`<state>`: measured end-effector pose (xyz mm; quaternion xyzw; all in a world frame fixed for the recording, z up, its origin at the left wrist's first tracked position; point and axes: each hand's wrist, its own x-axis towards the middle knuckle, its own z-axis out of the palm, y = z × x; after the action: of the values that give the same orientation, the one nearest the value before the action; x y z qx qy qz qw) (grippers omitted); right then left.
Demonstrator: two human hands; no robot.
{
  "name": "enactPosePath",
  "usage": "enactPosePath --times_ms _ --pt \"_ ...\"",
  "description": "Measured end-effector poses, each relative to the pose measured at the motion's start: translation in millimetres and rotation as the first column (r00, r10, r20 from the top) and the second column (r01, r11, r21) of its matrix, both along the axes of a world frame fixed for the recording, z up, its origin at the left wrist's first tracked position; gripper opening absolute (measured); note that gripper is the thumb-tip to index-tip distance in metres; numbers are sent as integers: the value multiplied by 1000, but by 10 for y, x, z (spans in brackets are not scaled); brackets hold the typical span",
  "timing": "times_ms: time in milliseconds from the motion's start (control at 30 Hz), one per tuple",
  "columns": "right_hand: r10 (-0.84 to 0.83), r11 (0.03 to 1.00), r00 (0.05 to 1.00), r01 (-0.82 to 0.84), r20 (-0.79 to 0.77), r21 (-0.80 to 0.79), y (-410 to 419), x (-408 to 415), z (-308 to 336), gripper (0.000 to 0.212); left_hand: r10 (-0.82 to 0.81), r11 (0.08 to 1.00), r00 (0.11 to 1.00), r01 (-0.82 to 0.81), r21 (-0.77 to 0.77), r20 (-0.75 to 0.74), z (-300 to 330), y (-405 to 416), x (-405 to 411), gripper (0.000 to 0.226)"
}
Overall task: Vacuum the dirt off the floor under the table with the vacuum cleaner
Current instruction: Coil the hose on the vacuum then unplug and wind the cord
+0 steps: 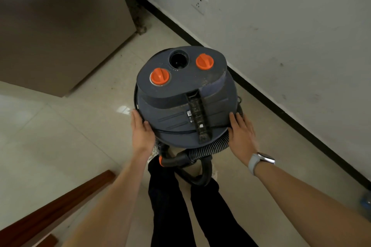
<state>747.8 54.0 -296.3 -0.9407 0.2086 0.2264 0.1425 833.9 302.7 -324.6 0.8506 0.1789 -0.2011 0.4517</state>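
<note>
Vacuum cleaner (186,94), a dark grey canister seen from above, stands on the tiled floor (60,136) directly ahead of my legs (180,206) and near the white wall (281,26). My left hand (141,132) lies flat against its left flank, fingers straight and close together, fingertips at the thin black cord (138,112) that runs round the body; nothing is gripped. My right hand (242,132) presses the right flank in the same manner, fingers extended and slightly spread, palm against the rim above the ribbed black hose (208,147). Whether my thumbs hook under the canister cannot be told. A grey-banded watch (261,161) sits on my right wrist.

On the canister's raised top are two orange knobs (160,76), one at the left and one at the right, with an open round port (179,60) between them. A dusty black handle (198,116) runs down the middle of the lid toward me. The hose curls round the canister's near side and loops down in front of my dark trousers, ending in a black cuff with an orange tab (160,160).

Farther out, a brown cabinet (56,22) fills the upper left, a black skirting board (261,96) lines the wall, an electrical socket (199,2) is set in the wall, and a reddish wooden edge (60,202) crosses the lower left.
</note>
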Motion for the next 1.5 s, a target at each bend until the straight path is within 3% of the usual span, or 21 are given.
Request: enactPosePath --times_ms 67,167,233,333,400,500,667,800,967,1067,1167,1333,1500 --pt "-22 999 999 21 29 28 -22 -66 4 53 -113 990 993 110 83 33 64 -22 -106 55" --pt "-30 999 999 29 28 43 -63 -221 2 60 -246 927 968 248 282 -43 149 -103 -234 57" --pt "-110 993 994 111 -21 47 -131 -305 -49 62 -378 830 924 368 419 -62 192 -194 -284 59" --pt "-290 950 954 297 -76 98 -277 -351 -126 50 -557 691 823 534 487 -111 225 -342 -368 57" --pt "-266 956 964 267 -26 120 -309 -308 -161 37 -580 696 813 527 487 -51 262 -413 -412 52" --pt "-168 983 982 160 83 94 -277 -173 -161 33 -583 737 797 437 516 158 322 -483 -351 51" --pt "-112 994 971 111 209 19 -318 -42 -202 34 -762 591 631 586 555 145 308 -672 -246 61" --pt "-329 921 924 268 194 282 -275 -50 -231 39 -751 609 638 571 550 170 304 -700 -390 71" --pt "-377 824 919 274 119 495 -340 -85 -88 56 -899 381 408 551 742 159 270 -912 -333 66" --pt "-374 773 927 290 37 564 -282 157 -80 72 -933 289 342 525 801 113 259 -977 -120 61" --pt "-311 811 950 243 40 533 -143 359 -100 77 -939 280 320 499 820 126 239 -932 -60 55" --pt "-318 817 947 254 38 517 -27 412 -111 85 -891 400 393 444 801 227 246 -930 -142 44" --pt "-310 819 951 265 5 509 189 491 -135 88 -863 458 419 408 790 284 220 -743 -107 39"
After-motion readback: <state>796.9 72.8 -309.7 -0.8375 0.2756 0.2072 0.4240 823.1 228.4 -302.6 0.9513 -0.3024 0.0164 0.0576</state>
